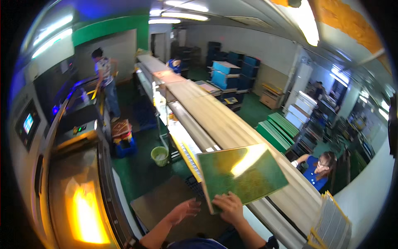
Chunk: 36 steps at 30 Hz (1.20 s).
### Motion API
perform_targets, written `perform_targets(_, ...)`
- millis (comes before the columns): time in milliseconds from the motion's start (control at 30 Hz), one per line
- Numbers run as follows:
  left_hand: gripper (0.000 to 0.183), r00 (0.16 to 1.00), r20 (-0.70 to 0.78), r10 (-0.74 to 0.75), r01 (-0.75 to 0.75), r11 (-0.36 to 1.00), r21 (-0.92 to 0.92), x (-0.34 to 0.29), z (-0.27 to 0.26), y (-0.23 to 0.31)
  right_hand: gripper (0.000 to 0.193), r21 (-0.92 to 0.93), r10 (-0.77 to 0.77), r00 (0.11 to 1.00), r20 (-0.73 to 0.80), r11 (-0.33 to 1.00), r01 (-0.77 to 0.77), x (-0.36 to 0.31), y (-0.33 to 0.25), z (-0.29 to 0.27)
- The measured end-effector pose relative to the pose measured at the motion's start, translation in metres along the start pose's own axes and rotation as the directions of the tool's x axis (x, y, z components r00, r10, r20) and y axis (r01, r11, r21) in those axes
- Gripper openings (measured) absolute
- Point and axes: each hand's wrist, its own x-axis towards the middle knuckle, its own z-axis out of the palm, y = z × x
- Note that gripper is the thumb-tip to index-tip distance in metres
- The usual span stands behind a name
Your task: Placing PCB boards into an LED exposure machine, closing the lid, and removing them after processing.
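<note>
Head view: my right hand (229, 206) is clamped on the green panel (248, 179) at its lower edge. Panel's lower centre of frame, tilted, over the counter (224, 120). My left hand (185, 211): fingers apart, just left of panel.

Two hands (185, 211) (230, 208), one green panel (248, 176), one basket (160, 156), apparently four co-workers (107, 79) (175, 65) (316, 172) (318, 90).
</note>
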Motion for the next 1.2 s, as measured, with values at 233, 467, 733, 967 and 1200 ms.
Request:
perform_targets(233,0.032,0.745,-0.644,0.177,-0.543,0.721,-0.431,-0.080,0.003,0.076,0.055,0.144,-0.304,0.934,0.186,0.949,0.281,0.040,-0.071,0.022)
perform_targets(467,0.034,0.176,-0.970,0.165,-0.953,0.274,-0.127,-0.227,-0.062,-0.046,0.061,0.496,-0.342,0.885,0.317,0.855,0.153,0.036,-0.095,0.089)
perform_targets(733,0.025,-0.171,-0.914,-0.368,-0.932,-0.240,0.271,-0.347,-0.117,-0.200,0.059,0.733,-0.763,0.515,0.391,0.596,0.327,0.077,-0.190,0.184)
perform_targets(967,0.047,-0.088,-0.888,-0.451,-0.949,-0.232,0.212,-0.407,-0.117,-0.242,0.056,0.791,-0.826,0.314,0.468,0.550,0.268,0.129,-0.308,0.219)
perform_targets(1200,0.068,-0.628,-0.778,-0.015,0.514,0.743,-0.429,-0.452,-0.106,-0.243,0.064,0.917,-0.867,0.495,0.061,0.244,0.315,0.224,-0.421,0.251)
